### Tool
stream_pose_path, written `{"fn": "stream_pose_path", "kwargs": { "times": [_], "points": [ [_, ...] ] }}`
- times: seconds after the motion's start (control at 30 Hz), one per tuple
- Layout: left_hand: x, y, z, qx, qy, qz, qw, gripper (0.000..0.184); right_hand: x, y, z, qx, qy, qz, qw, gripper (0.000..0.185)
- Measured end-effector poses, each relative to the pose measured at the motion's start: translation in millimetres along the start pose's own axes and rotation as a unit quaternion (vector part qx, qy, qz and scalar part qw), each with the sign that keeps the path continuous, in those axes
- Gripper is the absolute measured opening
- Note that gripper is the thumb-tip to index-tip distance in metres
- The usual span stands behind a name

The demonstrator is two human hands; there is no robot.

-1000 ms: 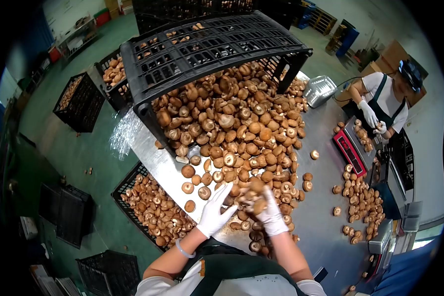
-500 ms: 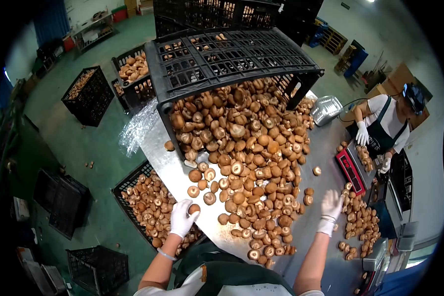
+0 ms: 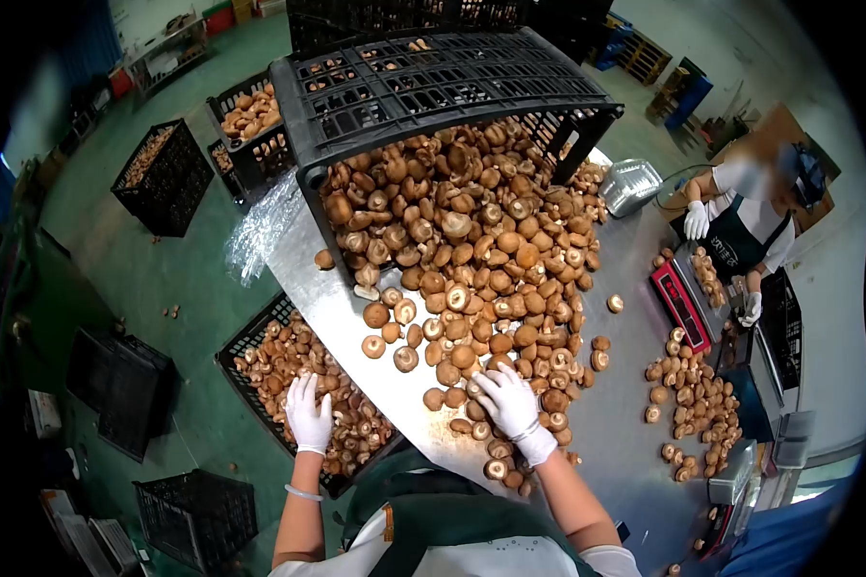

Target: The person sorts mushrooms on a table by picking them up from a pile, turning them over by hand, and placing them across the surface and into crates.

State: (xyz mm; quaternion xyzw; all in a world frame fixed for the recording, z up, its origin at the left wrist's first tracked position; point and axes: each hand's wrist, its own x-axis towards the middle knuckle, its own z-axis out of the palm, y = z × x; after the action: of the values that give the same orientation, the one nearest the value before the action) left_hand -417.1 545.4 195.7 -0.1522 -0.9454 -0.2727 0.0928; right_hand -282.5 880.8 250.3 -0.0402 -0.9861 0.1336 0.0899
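Mushrooms with round brown caps and pale stems (image 3: 510,288) filled the centre of the head view, spilling from a black slatted plastic crate tipped on its side (image 3: 452,87) onto a grey metal table (image 3: 616,433). More of them lay in a black mesh-walled plastic crate (image 3: 250,329) at the lower left of the frame.

Half a second earlier, the white-gloved left hand (image 3: 309,415) had held one mushroom by the table's edge, and the white-gloved right hand (image 3: 510,399) had been lifted at the right of the frame. Now the left hand was over the mesh-walled crate with no mushroom visible in it, its fingers extended side by side and the thumb apart; the mushroom had probably been let go there, though the drop itself did not show. The right hand had come back to the lower centre, its fingers slightly spread and bent over the near edge of the heap; whether they pinched a mushroom I could not tell.

The mushrooms pointed every way, some cap up, others showing pale undersides, and the round caps gave no clear long axis. The heap as a whole stretched from the tipped crate's mouth toward the bottom of the frame; the mesh-walled crate's long axis sloped from upper left to lower right.
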Motion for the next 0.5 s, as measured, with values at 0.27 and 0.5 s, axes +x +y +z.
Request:
{"fn": "stream_pose_path", "kwargs": {
  "times": [0.27,0.5],
  "points": [
    [49.8,52.2,41.7,-0.137,-0.007,0.038,0.99,0.045,35.8,-6.3,-29.4,0.039,0.063,0.028,0.997,0.039],
    [66.9,77.4,62.9,-0.095,-0.057,0.067,0.992,0.039,54.6,-21.8,36.2,-0.016,-0.026,-0.013,0.999,0.035]
  ]
}}
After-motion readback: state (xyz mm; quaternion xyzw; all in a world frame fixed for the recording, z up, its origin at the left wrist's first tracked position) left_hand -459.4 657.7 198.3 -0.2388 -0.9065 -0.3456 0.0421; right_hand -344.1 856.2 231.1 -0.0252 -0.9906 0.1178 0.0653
